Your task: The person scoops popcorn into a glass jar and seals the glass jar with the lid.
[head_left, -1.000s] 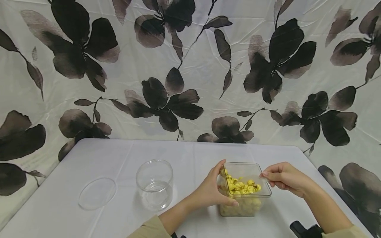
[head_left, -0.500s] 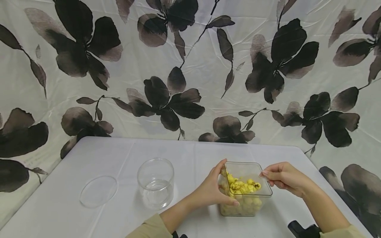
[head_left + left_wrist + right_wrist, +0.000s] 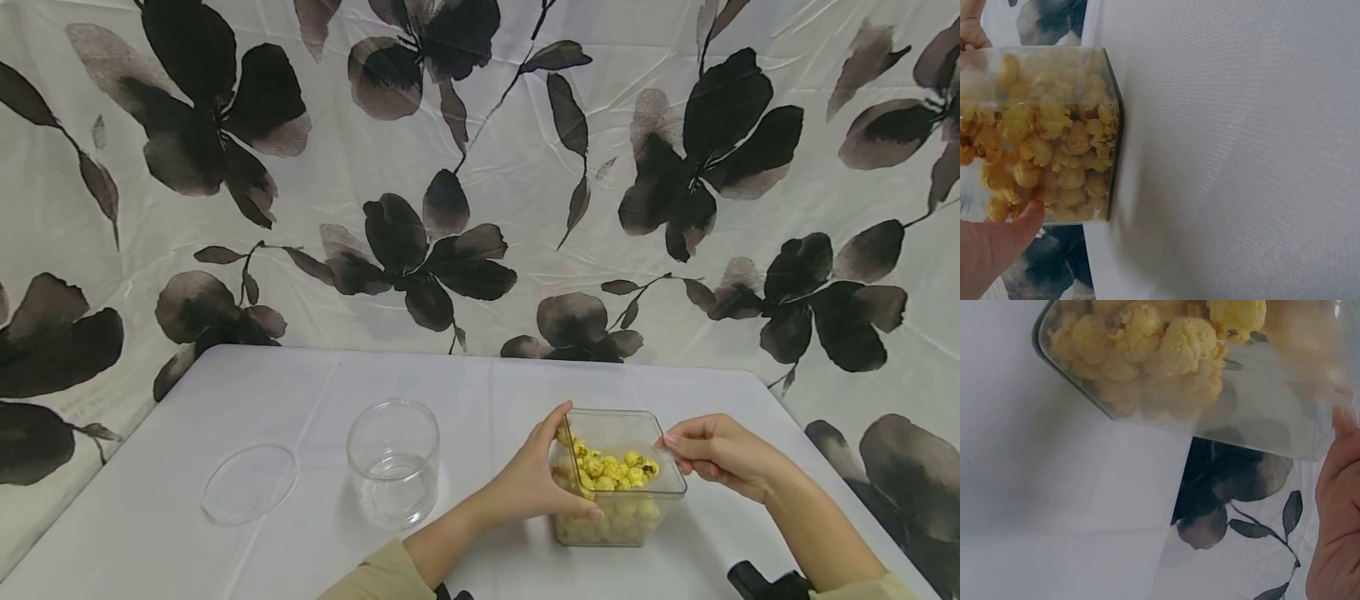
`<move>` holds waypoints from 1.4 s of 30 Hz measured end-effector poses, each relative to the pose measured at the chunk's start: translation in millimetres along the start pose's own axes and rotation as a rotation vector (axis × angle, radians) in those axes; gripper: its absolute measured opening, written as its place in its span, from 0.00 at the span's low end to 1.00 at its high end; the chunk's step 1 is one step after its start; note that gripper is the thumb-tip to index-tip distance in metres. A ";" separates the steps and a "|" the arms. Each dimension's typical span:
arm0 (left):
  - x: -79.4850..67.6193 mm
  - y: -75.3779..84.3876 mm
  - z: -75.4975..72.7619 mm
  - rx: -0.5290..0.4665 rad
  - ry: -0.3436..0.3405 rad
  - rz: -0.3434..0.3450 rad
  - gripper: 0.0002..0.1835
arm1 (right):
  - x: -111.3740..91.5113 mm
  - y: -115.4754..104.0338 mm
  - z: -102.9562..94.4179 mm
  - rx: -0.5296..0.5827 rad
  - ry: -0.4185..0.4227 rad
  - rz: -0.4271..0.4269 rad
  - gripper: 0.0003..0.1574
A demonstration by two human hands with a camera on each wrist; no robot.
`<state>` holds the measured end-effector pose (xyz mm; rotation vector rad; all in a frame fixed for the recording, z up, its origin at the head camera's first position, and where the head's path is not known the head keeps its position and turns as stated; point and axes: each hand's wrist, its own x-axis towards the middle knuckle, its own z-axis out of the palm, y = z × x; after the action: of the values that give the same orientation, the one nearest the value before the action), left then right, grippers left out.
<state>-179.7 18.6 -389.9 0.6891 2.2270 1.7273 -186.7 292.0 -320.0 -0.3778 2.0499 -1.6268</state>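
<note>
A clear square plastic container (image 3: 615, 518), part filled with yellow popcorn (image 3: 613, 469), is at the right of the table with its top uncovered. My left hand (image 3: 528, 479) grips it from the left, thumb on the near wall and fingers round the far side. In the left wrist view the thumb (image 3: 1030, 219) presses the wall, with popcorn packed behind it. My right hand (image 3: 723, 454) pinches the container's right rim between thumb and fingers. The right wrist view catches only part of that hand (image 3: 1341, 512) at the edge, beside the container's upper wall.
Left of the container stands a clear round glass jar (image 3: 392, 467) without a lid. Farther left a clear round disc (image 3: 250, 485) lies on the white table (image 3: 150, 533). A floral cloth (image 3: 480, 167) hangs behind the table. Black wrist gear (image 3: 765, 581) shows by the right sleeve.
Both hands keep their places on the container. The right hand dips very slightly at the rim. A small shift of the whole head view is the only other difference.
</note>
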 end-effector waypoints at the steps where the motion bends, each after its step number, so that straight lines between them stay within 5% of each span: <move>1: -0.1 0.1 -0.1 -0.002 0.001 0.001 0.63 | 0.1 0.2 0.1 0.007 0.000 -0.003 0.13; 28: -0.5 -1.7 0.6 -0.002 0.003 -0.006 0.63 | 1.9 1.1 0.9 0.112 0.070 0.028 0.12; 42: -0.1 0.3 -0.6 0.038 -0.012 0.002 0.63 | 0.0 5.8 -6.1 0.180 0.007 -0.020 0.12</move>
<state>-179.9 18.1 -389.5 0.7086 2.2572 1.6808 -189.5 298.5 -324.6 -0.3298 1.8917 -1.8094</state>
